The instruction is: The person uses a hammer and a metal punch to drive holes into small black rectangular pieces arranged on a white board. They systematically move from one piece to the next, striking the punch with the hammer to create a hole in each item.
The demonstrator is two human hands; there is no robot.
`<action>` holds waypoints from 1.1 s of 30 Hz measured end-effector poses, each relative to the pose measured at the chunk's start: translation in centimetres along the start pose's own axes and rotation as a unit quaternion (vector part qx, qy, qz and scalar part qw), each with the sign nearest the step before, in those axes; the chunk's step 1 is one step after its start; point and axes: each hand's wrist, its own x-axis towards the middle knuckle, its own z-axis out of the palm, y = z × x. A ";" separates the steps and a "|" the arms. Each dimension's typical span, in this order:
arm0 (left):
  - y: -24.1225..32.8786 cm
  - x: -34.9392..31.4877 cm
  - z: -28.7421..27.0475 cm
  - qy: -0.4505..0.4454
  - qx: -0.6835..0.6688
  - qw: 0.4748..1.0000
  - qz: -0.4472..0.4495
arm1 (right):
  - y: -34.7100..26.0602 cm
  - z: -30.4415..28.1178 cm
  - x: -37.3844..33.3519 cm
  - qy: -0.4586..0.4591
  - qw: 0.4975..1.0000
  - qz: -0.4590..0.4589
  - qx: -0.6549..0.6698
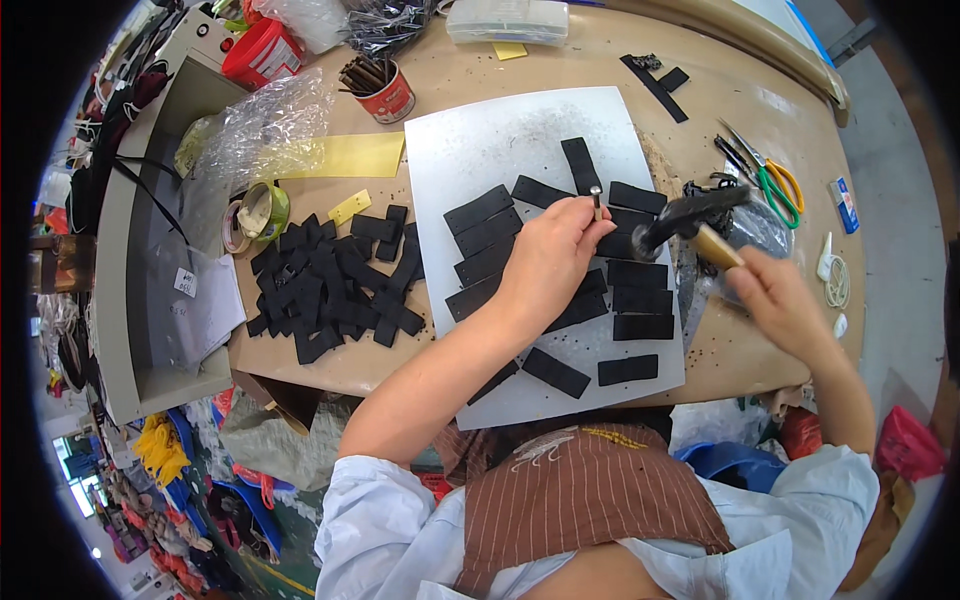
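Note:
My left hand (557, 255) is closed round a slim metal punch (597, 200), its top end poking up above the fingers. A hammer (690, 222) with a black head and pale wooden handle is gripped in my right hand (782, 300), the head just right of the punch. Beneath both hands lies a white board (450, 140), carrying rows of black fabric strips (640, 300), some with small holes. One strip (578, 165) lies just beyond the punch. The punch's lower tip is hidden by my left hand.
A heap of black strips (340, 280) lies left of the board, near tape rolls (265, 212) and yellow card (360, 155). A red tin (388, 97) holds several rods. Scissors (785, 190) and a white cord (836, 280) lie at the right. A grey box (125, 300) borders the left.

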 end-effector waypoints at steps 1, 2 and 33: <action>0.1 0.0 0.0 0.005 0.017 1.000 0.017 | 0.1 -0.8 0.1 0.026 0.999 -0.032 -0.012; 0.0 -0.1 0.0 0.011 0.016 0.999 0.026 | -0.2 -1.5 0.1 0.122 0.991 -0.001 0.057; 0.3 -0.9 0.6 0.026 0.117 0.993 0.019 | -3.6 -2.6 0.8 0.089 0.979 -0.126 0.133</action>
